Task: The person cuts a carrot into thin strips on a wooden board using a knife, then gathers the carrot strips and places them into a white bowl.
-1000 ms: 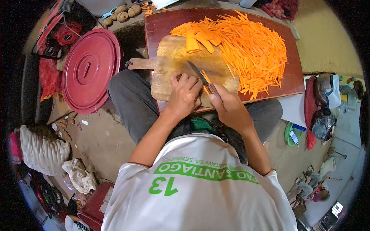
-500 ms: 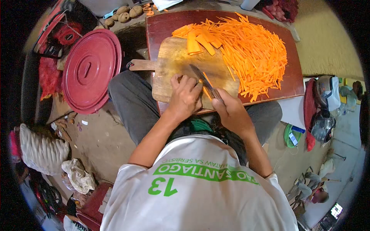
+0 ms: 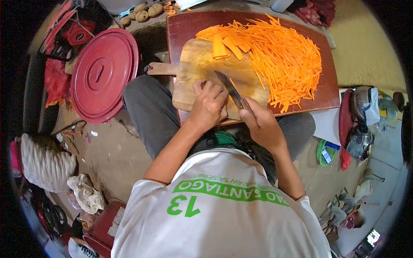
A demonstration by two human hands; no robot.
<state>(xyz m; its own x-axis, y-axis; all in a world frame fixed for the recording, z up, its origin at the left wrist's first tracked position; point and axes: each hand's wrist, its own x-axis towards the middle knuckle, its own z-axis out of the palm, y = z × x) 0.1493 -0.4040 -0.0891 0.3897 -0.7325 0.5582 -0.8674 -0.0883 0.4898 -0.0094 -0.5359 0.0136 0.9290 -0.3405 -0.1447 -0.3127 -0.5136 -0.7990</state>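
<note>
My right hand [image 3: 263,124] grips a knife [image 3: 227,85], its dark blade slanting up and left over the wooden cutting board [image 3: 189,92]. A thin carrot strip [image 3: 232,81] shows along the blade's right side. Beside the blade, my left hand [image 3: 209,103] is closed, fingertips curled down onto the board around a carrot piece that they mostly hide. Flat carrot slices [image 3: 220,48] lie at the board's far edge. A large heap of carrot strips [image 3: 288,64] covers the right side of the red tabletop [image 3: 185,26] and spills onto the board.
A round red lid [image 3: 101,75] stands to the left, near the board's handle. Several brown root vegetables [image 3: 143,16] lie at the far left. A green basin [image 3: 323,151] with a phone-like thing sits on the floor at right. White sacks [image 3: 45,163] lie at lower left.
The knife has shifted slightly away from my left fingers, and the orange seen between them and the blade is now hidden. The whole view has moved a little.
</note>
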